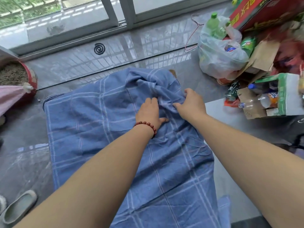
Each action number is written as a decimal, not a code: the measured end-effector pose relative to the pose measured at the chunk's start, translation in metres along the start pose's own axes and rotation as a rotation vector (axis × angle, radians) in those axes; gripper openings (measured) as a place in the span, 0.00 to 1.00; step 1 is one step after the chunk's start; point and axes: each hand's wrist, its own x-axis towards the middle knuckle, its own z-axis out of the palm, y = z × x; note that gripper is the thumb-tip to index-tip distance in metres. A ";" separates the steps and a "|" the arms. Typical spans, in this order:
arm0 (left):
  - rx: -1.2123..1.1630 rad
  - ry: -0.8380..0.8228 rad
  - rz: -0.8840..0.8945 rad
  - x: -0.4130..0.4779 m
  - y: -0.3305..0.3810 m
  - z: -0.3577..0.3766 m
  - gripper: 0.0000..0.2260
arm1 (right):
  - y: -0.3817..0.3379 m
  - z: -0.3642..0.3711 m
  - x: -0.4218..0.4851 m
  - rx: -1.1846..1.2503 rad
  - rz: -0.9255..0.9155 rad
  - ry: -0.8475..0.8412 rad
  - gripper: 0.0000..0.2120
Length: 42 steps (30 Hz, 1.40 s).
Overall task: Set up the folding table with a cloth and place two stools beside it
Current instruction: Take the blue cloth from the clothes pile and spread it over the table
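Blue checked cloth [102,122] lies over the worktop [173,72], covering nearly all of it; only a brown bit of the far right corner shows. Cloth flat on the left side, bunched in folds toward the far right corner, near end hanging over the near edge. Left hand [150,112], bead bracelet [148,125] at the wrist, rests flat on the cloth mid-worktop, fingers straight and together. Right hand [190,102] just beside it, fingers curled into the bunched folds, gripping them. On the floor [24,137]: mosquito coil [99,48] beyond the far edge, plastic bag [218,51] of bottles and a cardboard box [271,96] off the right side, slipper [19,206] near left.
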 end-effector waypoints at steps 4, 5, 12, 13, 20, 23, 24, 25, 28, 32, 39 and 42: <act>-0.046 -0.015 0.080 0.002 -0.005 0.004 0.17 | 0.003 0.005 0.002 0.061 0.011 0.096 0.13; -0.060 -0.015 0.093 0.002 -0.007 0.004 0.16 | 0.002 0.005 0.002 0.100 0.020 0.110 0.12; -0.152 0.006 0.082 -0.001 -0.012 -0.002 0.13 | -0.011 -0.008 0.010 0.102 0.097 -0.113 0.14; -0.154 -0.002 0.063 -0.002 -0.012 -0.003 0.14 | -0.012 -0.010 0.011 0.086 0.098 -0.127 0.11; -0.043 -0.170 0.068 -0.005 -0.014 -0.020 0.17 | -0.028 -0.035 0.018 0.164 0.117 0.221 0.09; -0.010 -0.271 0.120 -0.006 -0.018 -0.025 0.15 | -0.035 -0.039 0.020 0.172 0.098 0.285 0.10; -0.013 -0.289 0.130 -0.006 -0.019 -0.026 0.15 | -0.038 -0.038 0.021 0.187 0.070 0.296 0.12; -0.023 -0.300 0.139 -0.006 -0.019 -0.027 0.15 | -0.040 -0.038 0.022 0.224 0.041 0.282 0.14; -0.045 -0.271 0.185 -0.006 -0.019 -0.026 0.14 | -0.041 -0.032 0.020 0.321 -0.021 0.100 0.24; -0.139 -0.176 0.191 -0.009 -0.019 -0.020 0.11 | -0.034 -0.018 0.007 0.182 -0.082 0.034 0.24; -0.143 -0.202 0.212 -0.014 -0.018 -0.014 0.05 | -0.027 -0.007 0.003 -0.002 -0.012 0.067 0.19; -0.183 -0.233 0.223 -0.014 -0.021 -0.014 0.04 | -0.026 -0.006 0.011 0.016 -0.007 0.106 0.19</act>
